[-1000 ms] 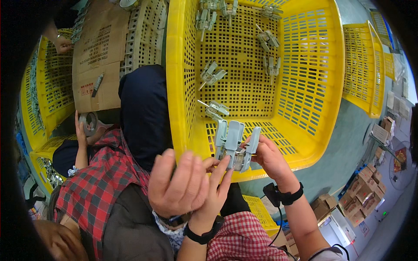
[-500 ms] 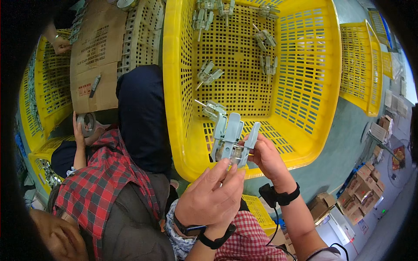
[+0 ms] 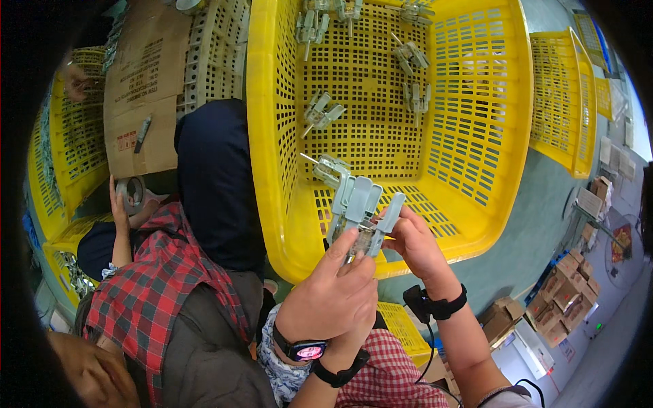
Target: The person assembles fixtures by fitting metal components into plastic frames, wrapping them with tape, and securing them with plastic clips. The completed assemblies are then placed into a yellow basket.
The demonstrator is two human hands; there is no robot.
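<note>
My left hand (image 3: 331,292) pinches the lower, clear end of a plastic assembly with grey-blue paddles (image 3: 362,197). Closed fingers of my right hand (image 3: 416,246) hold its rightmost paddle from the side. The paddles point up and away from me, over the near rim of a yellow basket (image 3: 507,228). Just beyond my hands, a similar piece with a thin metal pin (image 3: 330,168) lies inside the basket. Several more such pieces, among them a pale one (image 3: 322,114), are scattered across its slotted bottom. My fingers partly hide the held piece's lower end.
At the left sits a person in a checked garment (image 3: 160,272), one hand by a roll of tape (image 3: 135,196). A cardboard sheet (image 3: 143,75) with a cutter knife (image 3: 143,133) lies beyond. Another yellow basket (image 3: 554,102) stands right; cardboard boxes (image 3: 564,292) are stacked farther off.
The held assembly has turned slightly, its paddles tilting farther right. My left wrist has rolled so the watch face shows lit. The basket sits a little farther left in view.
</note>
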